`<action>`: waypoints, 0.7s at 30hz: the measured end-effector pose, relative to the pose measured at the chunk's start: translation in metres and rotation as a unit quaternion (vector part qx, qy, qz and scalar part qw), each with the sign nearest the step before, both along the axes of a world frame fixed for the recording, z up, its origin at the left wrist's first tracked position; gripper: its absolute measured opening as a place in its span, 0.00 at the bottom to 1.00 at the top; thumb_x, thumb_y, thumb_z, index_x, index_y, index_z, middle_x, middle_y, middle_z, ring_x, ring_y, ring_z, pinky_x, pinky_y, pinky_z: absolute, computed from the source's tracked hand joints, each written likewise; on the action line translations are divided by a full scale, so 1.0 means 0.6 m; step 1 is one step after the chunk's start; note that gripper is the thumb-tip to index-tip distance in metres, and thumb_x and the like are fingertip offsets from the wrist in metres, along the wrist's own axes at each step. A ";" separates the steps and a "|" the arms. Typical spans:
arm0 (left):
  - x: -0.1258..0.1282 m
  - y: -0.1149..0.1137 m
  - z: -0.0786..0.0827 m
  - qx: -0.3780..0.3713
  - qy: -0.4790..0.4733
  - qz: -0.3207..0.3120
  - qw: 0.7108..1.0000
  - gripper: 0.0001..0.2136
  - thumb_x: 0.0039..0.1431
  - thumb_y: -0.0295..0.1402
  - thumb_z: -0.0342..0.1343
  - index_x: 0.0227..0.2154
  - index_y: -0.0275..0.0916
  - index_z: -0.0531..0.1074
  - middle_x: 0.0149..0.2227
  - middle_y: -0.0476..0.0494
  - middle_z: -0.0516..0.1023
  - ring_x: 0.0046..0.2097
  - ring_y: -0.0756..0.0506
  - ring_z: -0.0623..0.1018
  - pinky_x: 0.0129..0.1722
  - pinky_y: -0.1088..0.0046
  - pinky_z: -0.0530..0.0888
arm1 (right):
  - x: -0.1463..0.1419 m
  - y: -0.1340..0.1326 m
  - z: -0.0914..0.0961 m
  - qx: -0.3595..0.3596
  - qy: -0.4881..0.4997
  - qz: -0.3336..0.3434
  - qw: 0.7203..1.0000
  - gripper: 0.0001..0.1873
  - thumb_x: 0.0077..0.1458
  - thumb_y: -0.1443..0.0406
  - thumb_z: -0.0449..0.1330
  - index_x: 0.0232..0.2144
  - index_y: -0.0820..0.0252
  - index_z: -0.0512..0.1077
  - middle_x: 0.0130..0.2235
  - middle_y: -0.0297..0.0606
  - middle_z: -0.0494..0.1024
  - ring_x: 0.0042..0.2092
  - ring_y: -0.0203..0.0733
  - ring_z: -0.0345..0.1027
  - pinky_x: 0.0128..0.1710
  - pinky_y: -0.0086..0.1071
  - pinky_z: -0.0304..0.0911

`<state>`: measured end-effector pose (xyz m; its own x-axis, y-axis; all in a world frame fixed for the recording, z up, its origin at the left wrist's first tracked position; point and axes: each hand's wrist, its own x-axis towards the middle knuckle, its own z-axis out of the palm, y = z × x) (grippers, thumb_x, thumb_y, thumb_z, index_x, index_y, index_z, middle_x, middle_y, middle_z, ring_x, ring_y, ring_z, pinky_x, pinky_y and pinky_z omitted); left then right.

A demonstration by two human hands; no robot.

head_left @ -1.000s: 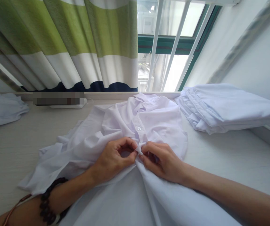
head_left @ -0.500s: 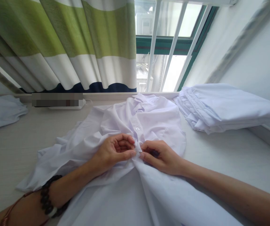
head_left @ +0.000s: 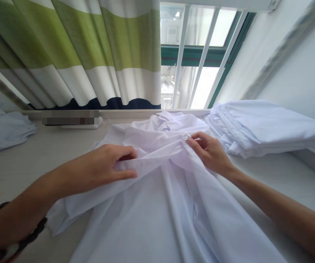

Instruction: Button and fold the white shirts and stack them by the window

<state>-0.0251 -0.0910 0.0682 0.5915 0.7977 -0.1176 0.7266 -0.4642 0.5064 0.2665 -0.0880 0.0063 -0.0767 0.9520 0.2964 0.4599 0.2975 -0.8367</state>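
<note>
A white button-up shirt is spread in front of me, its collar toward the window. Thumb and fingertips of my right hand are closed on the shirt's front edge, beside a small clear button. The cloth is drawn into taut folds leading to that pinch. My left hand rests over the shirt's left side, thumb and fingers apart, with cloth showing in the gap. Its curled fingertips are partly shadowed. A dark bead bracelet circles the left wrist.
Folded white garments are stacked on the right side of the pale table. More white cloth lies at the far left. A blurred-out object on a white base stands below the green and white curtain. Behind is a barred window.
Both hands were together at the shirt's middle front. My right hand has moved up and right, pulling the front edge along; my left hand has moved left and its fingers have parted.
</note>
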 end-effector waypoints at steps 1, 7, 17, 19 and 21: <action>-0.012 0.000 0.007 0.015 0.024 0.010 1.000 0.11 0.51 0.43 0.60 0.31 0.41 0.74 0.30 0.51 0.76 0.30 0.48 0.74 0.29 0.80 0.66 | 0.007 0.004 0.008 -0.017 0.014 -0.014 1.000 0.17 0.56 0.51 0.55 0.30 0.59 0.66 0.19 0.27 0.62 0.19 0.29 0.53 0.18 0.24 0.50; -0.037 -0.033 0.008 0.049 0.085 0.023 0.995 0.13 0.52 0.42 0.60 0.23 0.38 0.68 0.20 0.57 0.66 0.21 0.56 0.62 0.20 0.84 0.54 | 0.051 0.003 0.046 -0.245 0.024 0.225 0.943 0.20 0.55 0.48 0.56 0.37 0.58 0.70 0.24 0.29 0.69 0.23 0.31 0.63 0.20 0.23 0.58; 0.028 -0.070 -0.013 -0.100 0.010 -0.072 0.992 0.09 0.60 0.31 0.48 0.34 0.44 0.74 0.25 0.52 0.73 0.22 0.52 0.69 0.21 0.79 0.62 | 0.057 -0.024 0.083 -0.361 -0.133 0.450 0.806 0.15 0.52 0.56 0.62 0.33 0.64 0.76 0.26 0.34 0.74 0.27 0.36 0.67 0.25 0.25 0.64; 0.044 -0.055 -0.031 -0.078 0.011 -0.072 0.994 0.12 0.63 0.31 0.44 0.34 0.42 0.73 0.26 0.52 0.74 0.23 0.51 0.72 0.24 0.79 0.66 | 0.045 -0.029 0.080 -0.351 -0.085 0.453 0.815 0.16 0.56 0.55 0.57 0.27 0.63 0.74 0.22 0.31 0.68 0.24 0.32 0.62 0.24 0.24 0.62; 0.059 -0.048 -0.055 -0.022 0.022 -0.086 0.996 0.11 0.64 0.33 0.44 0.34 0.41 0.73 0.32 0.49 0.77 0.32 0.48 0.76 0.33 0.76 0.69 | 0.031 -0.032 0.071 -0.341 -0.053 0.446 0.826 0.19 0.59 0.56 0.55 0.22 0.62 0.72 0.20 0.29 0.63 0.23 0.30 0.58 0.23 0.23 0.61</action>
